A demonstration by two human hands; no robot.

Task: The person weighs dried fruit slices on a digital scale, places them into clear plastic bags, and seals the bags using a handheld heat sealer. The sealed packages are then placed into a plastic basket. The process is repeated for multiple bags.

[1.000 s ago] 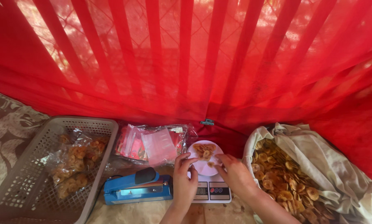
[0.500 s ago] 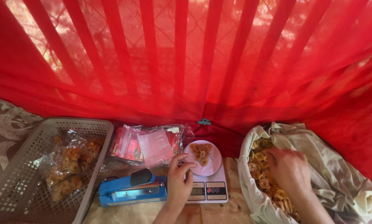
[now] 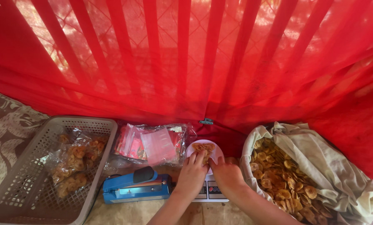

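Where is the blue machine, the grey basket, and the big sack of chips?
blue machine (image 3: 132,189), head view, on its blue body.
grey basket (image 3: 11,189), head view, on its left mesh wall.
sack of chips (image 3: 340,166), head view, on its folded cloth edge.

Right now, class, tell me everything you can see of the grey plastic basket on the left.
The grey plastic basket is rectangular, with perforated lattice walls, a solid rolled rim and a gridded floor. It sits tilted in view on the patterned mat, its near corner cut off by the picture's edge. Inside lie clear bags of fried chips, piled toward the right wall. A blue heat sealer lies just beside its right side. Neither hand touches it.
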